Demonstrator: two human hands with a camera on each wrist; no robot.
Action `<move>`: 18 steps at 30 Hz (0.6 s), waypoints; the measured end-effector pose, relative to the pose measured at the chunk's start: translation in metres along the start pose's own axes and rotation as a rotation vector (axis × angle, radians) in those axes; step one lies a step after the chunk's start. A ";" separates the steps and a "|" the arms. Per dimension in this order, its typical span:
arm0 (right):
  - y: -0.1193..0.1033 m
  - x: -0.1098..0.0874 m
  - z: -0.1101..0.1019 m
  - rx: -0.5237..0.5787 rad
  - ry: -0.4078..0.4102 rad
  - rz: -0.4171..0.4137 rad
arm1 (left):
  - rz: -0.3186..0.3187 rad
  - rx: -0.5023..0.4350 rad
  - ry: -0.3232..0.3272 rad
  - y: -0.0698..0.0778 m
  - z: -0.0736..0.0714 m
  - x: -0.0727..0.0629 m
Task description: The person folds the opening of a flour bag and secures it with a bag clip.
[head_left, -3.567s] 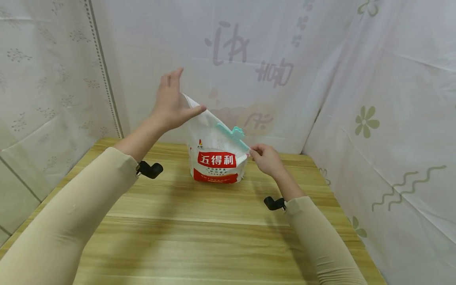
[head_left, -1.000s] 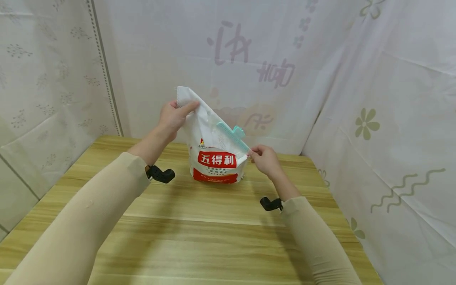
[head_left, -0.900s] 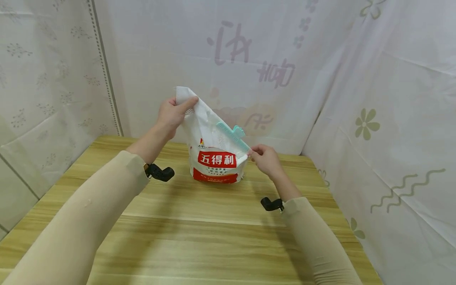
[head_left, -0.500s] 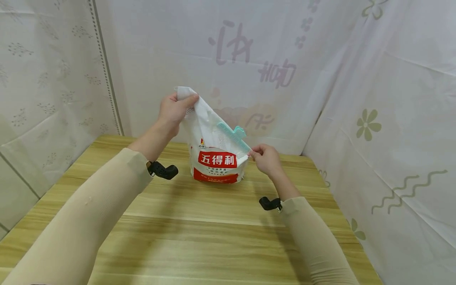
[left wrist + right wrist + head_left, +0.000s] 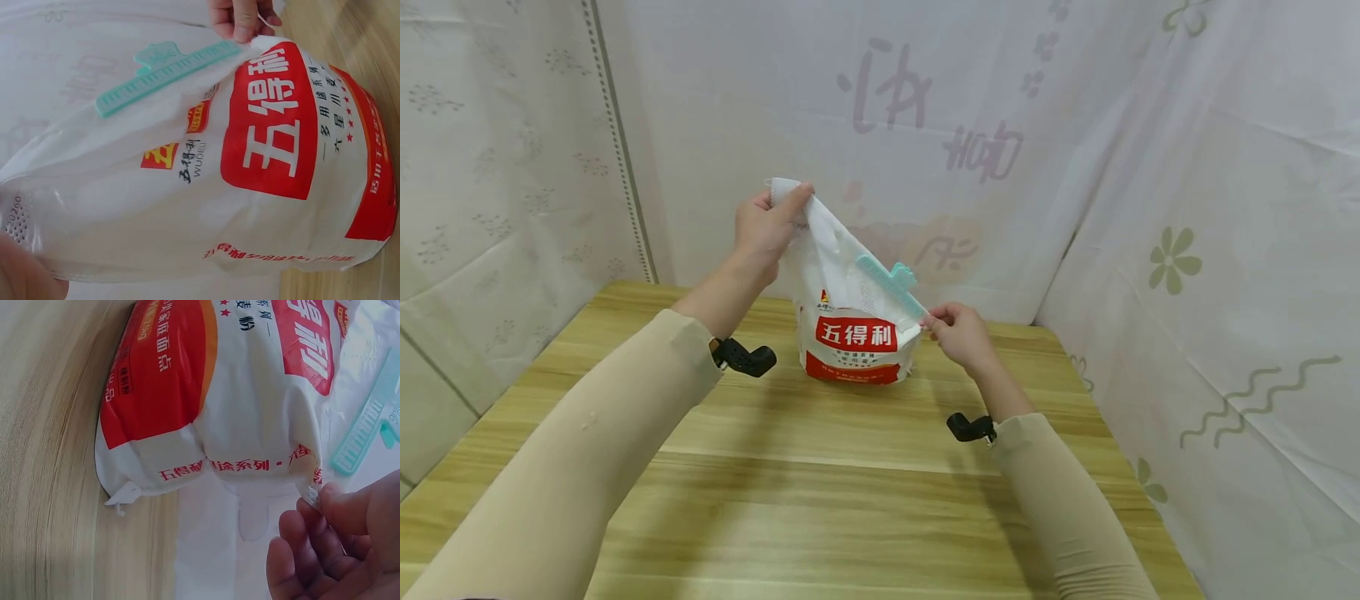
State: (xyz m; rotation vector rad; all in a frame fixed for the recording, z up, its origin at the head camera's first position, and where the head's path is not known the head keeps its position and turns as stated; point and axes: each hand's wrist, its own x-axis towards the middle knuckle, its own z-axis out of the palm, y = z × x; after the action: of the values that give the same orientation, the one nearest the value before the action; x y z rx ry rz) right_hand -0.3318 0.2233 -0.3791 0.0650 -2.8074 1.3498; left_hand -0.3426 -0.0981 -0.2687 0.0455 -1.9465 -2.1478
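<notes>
A white flour bag (image 5: 856, 335) with red printed labels stands on the table, its top pulled into a slanting edge. A teal bag clip (image 5: 891, 286) lies along the lower right part of that edge. My left hand (image 5: 758, 235) pinches the bag's raised upper left corner, thumb in front and fingers behind. At the edge's low right end, close to the clip, my right hand (image 5: 962, 337) pinches the bag's other corner between thumb and forefinger. The left wrist view shows the clip's ridged bar (image 5: 169, 76) running almost up to the right fingers.
The bag rests towards the back of a wood-grain table (image 5: 790, 500). Behind it hangs a pale printed curtain (image 5: 737, 83), with more curtains close on both sides. Each wrist carries a black camera mount (image 5: 747, 358).
Earlier the left hand was spread with fingers raised at the bag's top; now it pinches the upper left corner, thumb slightly higher over the last second. The right hand and clip stay put.
</notes>
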 end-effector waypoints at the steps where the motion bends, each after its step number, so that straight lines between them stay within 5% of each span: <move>1: 0.000 0.000 0.001 -0.004 -0.001 -0.002 | -0.006 -0.008 0.000 0.000 -0.001 0.001; 11: 0.003 0.003 0.001 -0.036 0.010 0.009 | -0.029 -0.034 0.045 0.007 0.004 -0.004; 18: 0.013 0.002 -0.001 0.030 -0.002 -0.042 | 0.063 0.088 -0.059 -0.001 -0.011 -0.003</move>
State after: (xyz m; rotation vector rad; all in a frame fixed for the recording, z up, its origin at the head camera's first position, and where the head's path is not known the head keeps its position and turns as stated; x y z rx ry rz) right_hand -0.3347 0.2318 -0.3884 0.1245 -2.7712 1.3842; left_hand -0.3377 -0.1086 -0.2712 -0.0634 -2.0462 -2.0458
